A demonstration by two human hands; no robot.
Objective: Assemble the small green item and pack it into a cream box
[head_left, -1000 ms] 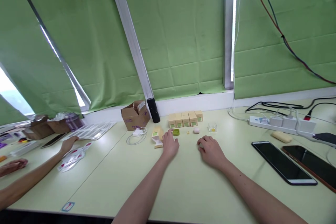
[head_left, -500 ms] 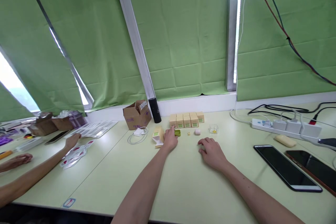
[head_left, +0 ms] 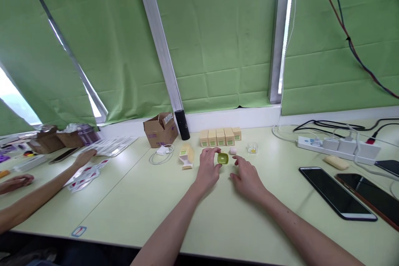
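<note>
A small square green container (head_left: 222,158), its hollow side facing me, is gripped at its left edge between the thumb and fingers of my left hand (head_left: 208,169). Just to the right, my right hand (head_left: 248,177) has its thumb and index finger apart, close to the container but not on it. Behind them sit a small pale pink block (head_left: 232,150) and a clear little container (head_left: 252,148) with something yellow inside. To the left stands an opened cream carton (head_left: 186,156) with its flap down. Several similar small boxes (head_left: 216,137) form a row at the back.
A cardboard box (head_left: 160,131), black cylinder (head_left: 182,125) and white charger with cable (head_left: 162,151) are at back left. On the right lie a power strip (head_left: 338,148) and phones (head_left: 338,193). Another person's arm (head_left: 62,181) reaches over papers (head_left: 87,176) at left.
My left hand has moved right from beside the carton, bringing the green container with it, turned up toward me. My right hand has shifted slightly toward it.
</note>
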